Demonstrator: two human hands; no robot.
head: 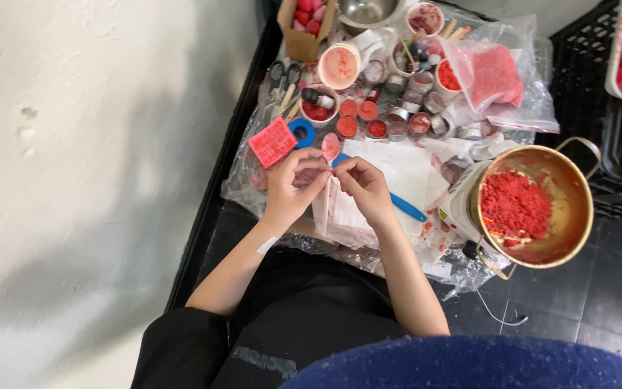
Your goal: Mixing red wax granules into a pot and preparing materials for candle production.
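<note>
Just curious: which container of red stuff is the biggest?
The brass pot at right, with two loop handles; far wider than the small tins and cups.

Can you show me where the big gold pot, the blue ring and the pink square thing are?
gold pot (577, 189): head view, on its inner right wall.
blue ring (302, 132): head view, on its band.
pink square mould (272, 142): head view, on its gridded top.

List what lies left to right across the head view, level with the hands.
Pale wall → pink square grid mould → left hand → right hand → blue-handled tool → brass pot of red crumbs.
</note>
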